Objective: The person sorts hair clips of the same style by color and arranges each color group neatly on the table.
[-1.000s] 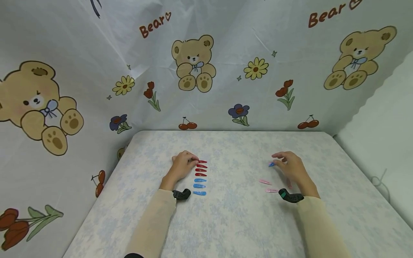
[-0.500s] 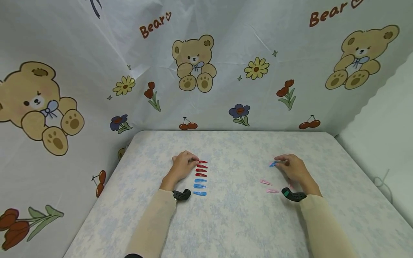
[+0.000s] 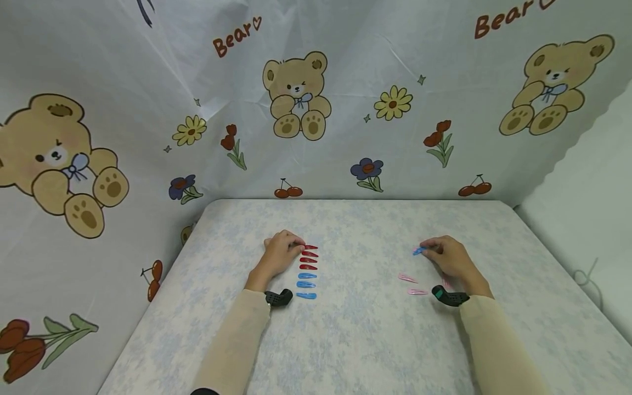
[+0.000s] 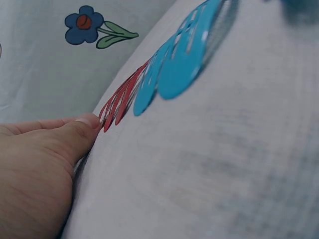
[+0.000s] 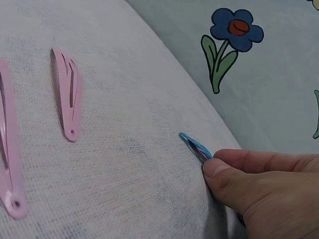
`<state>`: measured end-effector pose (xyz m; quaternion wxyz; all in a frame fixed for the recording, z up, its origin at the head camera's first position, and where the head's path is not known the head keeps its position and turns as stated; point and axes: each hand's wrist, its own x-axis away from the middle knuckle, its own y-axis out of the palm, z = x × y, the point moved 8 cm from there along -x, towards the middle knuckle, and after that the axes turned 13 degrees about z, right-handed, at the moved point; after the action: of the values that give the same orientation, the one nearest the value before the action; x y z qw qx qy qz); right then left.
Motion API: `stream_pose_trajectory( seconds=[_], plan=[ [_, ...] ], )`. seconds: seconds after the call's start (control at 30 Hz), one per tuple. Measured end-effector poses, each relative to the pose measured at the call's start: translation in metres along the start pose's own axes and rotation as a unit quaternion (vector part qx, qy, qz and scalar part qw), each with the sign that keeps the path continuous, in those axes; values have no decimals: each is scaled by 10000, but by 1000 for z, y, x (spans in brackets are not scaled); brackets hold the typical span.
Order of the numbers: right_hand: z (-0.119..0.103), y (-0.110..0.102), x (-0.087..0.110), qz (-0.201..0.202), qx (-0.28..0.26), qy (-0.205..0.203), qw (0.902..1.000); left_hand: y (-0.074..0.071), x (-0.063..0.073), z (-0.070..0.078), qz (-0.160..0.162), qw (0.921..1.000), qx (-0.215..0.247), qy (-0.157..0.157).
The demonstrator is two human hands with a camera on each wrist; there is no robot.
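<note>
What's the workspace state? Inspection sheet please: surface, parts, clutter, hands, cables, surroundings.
Surface: white-and-pale-blue patterned tabletop.
Parts, left: four glossy red teardrop-shaped hair clips, then three glossy blue teardrop-shaped hair clips nearer the person, in one column.
Parts, right: three pink elongated hair clips, one partly hidden by the right hand.
Clutter: nothing seen.
Left hand: fingers pinch the end of the farthest red clip.
Right hand: fingers pinch another blue hair clip; contact with the tabletop unclear.
Cables: thin pale cord-like loop beyond the table's right edge.
Surroundings: pale sheet backdrop printed with bears, flowers and cherries.
</note>
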<state>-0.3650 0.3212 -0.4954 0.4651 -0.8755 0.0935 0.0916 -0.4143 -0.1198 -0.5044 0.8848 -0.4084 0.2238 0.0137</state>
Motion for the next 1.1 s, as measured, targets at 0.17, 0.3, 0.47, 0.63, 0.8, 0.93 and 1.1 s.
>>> stream_pose_trajectory(
  seconds=[0.17,0.3,0.47,0.63,0.8,0.93,1.1],
  plan=[
    [3,2,-2,-24,53,-20,10000,1,0,-1,-52,10000,-18,-25],
    [3,4,-3,-80,60,-27,9999,1,0,-1,-53,10000,-41,-29],
    [2,4,-3,-139,48,-40,9999,1,-1,-1,-24,10000,-50,-43],
    [2,5,-5,-347,57,43,9994,1,0,-1,-18,10000,-50,-46],
    [4,6,-8,-538,24,241,9983,0,0,0,-18,10000,-57,-46],
    [4,6,-7,-422,36,164,9990,0,1,0,-22,9999,-80,-60],
    [2,5,-6,-292,2,120,9995,0,1,0,-14,9999,-90,-50]
  ],
)
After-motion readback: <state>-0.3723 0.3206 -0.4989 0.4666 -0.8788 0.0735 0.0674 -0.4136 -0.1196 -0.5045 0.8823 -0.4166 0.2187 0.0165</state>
